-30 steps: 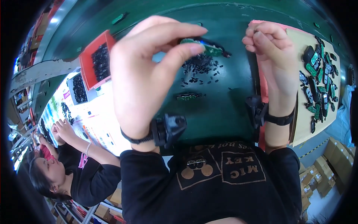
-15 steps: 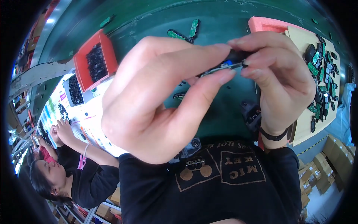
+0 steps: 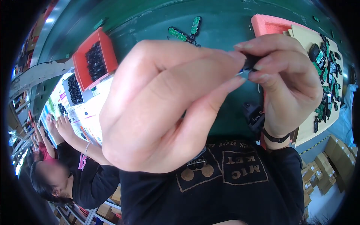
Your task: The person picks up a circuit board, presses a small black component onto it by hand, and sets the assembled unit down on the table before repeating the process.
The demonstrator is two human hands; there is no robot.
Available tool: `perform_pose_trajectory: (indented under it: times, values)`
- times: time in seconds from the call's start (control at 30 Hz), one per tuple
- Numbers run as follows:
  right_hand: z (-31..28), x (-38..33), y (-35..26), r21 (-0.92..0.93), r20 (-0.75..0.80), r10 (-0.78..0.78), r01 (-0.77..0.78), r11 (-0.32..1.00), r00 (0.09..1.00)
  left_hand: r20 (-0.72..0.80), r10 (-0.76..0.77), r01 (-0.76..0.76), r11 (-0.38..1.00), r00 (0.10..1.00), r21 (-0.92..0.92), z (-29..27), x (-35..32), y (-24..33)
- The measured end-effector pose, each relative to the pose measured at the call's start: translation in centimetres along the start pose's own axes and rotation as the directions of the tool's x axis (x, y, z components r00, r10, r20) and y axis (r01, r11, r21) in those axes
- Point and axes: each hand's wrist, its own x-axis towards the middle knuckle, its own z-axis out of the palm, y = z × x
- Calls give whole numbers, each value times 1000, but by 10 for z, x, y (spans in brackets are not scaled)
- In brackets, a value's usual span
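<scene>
Close in front of me, both hands meet at a small black electronic part (image 3: 252, 61) with a thin, light-coloured edge and a trace of blue. My left hand (image 3: 161, 108) is closed, its thumb and forefinger pinching the part's left end. From the other side, the fingertips of my right hand (image 3: 290, 80) grip the black end. Most of the part is hidden behind my fingers. Beyond my hands, green circuit boards in black casings (image 3: 195, 26) lie on the green table (image 3: 225, 26).
To the left stand a red bin (image 3: 108, 52) of black pieces and a box of small black parts (image 3: 75, 90) on printed sheets; a co-worker's hand (image 3: 64, 127) is near them. At right, a cardboard sheet (image 3: 305, 123) bears several cased boards beside pink foam (image 3: 262, 24).
Both hands have shifted slightly right with the part. My left fingers have slid closer to the right fingertips and now cover more of it.
</scene>
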Motion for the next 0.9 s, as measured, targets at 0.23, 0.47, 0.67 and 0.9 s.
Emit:
perform_pose_trajectory:
  times: [0.23,0.47,0.67,0.9]
  values:
    - [-5,-5,1,65,-33,71,-69,996,997,-71,134,-132,991,988,29,10,-3,-7]
    - [-6,-3,-5,113,-37,165,-160,981,986,35,189,-184,975,981,-124,4,4,-25]
    - [-12,-3,-8,68,-39,278,-275,959,960,86,-206,223,920,975,-323,3,2,-17]
    - [-11,-1,-4,151,19,250,-250,957,968,139,-337,364,833,931,-417,2,6,-19]
